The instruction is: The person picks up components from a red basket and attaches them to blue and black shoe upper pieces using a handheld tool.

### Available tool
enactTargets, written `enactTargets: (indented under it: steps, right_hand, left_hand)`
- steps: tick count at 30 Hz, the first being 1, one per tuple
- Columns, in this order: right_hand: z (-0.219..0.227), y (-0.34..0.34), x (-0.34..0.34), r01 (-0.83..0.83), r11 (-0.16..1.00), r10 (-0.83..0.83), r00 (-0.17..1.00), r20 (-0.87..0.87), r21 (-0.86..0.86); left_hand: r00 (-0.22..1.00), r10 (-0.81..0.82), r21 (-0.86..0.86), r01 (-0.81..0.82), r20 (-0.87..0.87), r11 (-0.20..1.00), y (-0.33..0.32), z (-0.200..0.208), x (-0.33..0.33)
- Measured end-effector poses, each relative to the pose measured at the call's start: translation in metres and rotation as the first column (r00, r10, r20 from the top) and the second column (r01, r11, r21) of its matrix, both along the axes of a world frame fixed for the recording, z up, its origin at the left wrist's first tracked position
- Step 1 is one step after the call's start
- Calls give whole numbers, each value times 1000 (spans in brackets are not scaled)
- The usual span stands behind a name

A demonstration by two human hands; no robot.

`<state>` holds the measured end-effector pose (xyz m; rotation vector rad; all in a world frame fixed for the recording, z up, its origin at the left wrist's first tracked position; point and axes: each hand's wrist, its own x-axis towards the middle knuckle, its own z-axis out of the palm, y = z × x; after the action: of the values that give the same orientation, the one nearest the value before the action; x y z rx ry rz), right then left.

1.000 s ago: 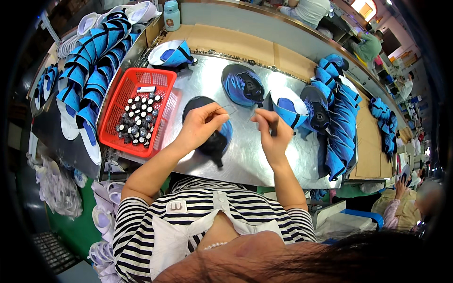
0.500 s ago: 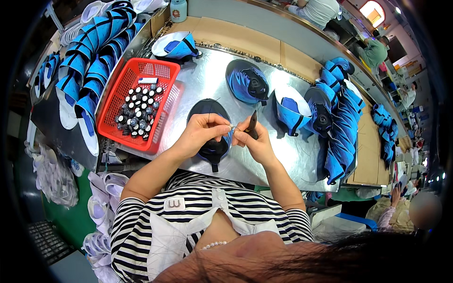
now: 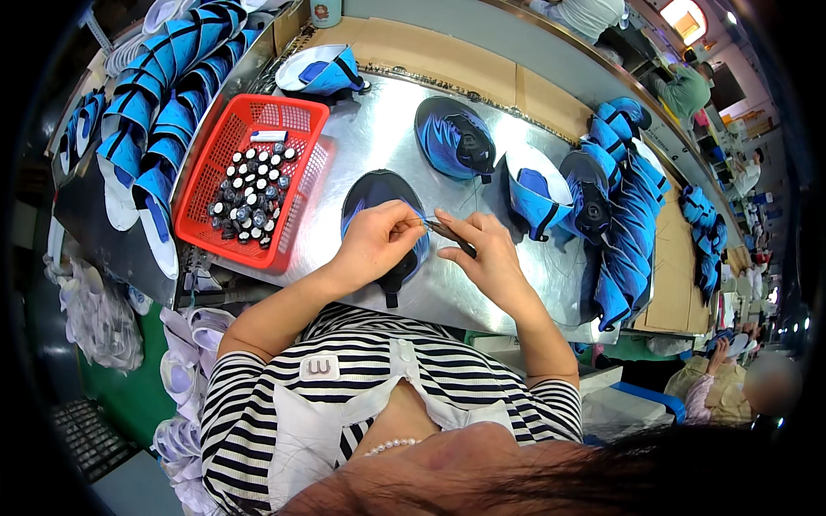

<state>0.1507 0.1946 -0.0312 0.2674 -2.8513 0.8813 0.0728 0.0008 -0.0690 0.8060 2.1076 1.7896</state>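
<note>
When you read the metal tabletop [image 3: 516, 297] from its left edge, the red basket [image 3: 196, 206] comes first, with small black-and-white parts [image 3: 250, 199] heaped inside. Next, just in from the middle of the near edge, a blue-and-black cap-shaped piece [image 3: 377, 189] lies partly hidden under your left hand [image 3: 374, 245]; its long axis runs from near edge to far edge, its narrow tail toward you. Your left thumb and forefinger are pinched together over its right side, but what they grasp is too fine to make out. At that pinch lies the tip of a slim dark tool [image 3: 451, 233]; whether tip and fingers touch, you cannot tell. This looks like the relation to watch: the tool slants from your left fingertips toward the near right corner. Beyond it, toward the far edge, sits a second cap-shaped piece [image 3: 456, 142]. Your right hand [image 3: 495, 258] grasps the tool between thumb and fingers; your left is the nearer to the piece below. Farther right stands a white-lined piece [image 3: 540, 185], then a nested blue stack [image 3: 632, 228] along the right edge.
</note>
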Motion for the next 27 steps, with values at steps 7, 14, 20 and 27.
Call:
enactTargets:
  steps: [7, 14, 20, 27]
  right_hand:
    - [2, -1, -1, 42, 959, 1, 988, -155, 279]
    - [-38, 36, -17, 30, 941, 103, 923, -371, 336]
    - [-42, 20, -21, 229, 896, -288, 952, -104, -379]
    - [-31, -34, -14, 122, 503, -67, 993, 102, -856]
  left_hand:
    - [967, -101, -21, 109, 234, 994, 2, 4, 0]
    - [542, -464, 499, 92, 701, 862, -35, 8, -1]
    - [614, -309, 499, -161, 726, 851, -15, 23, -6]
    - [662, -422, 656, -142, 619, 741, -25, -19, -31]
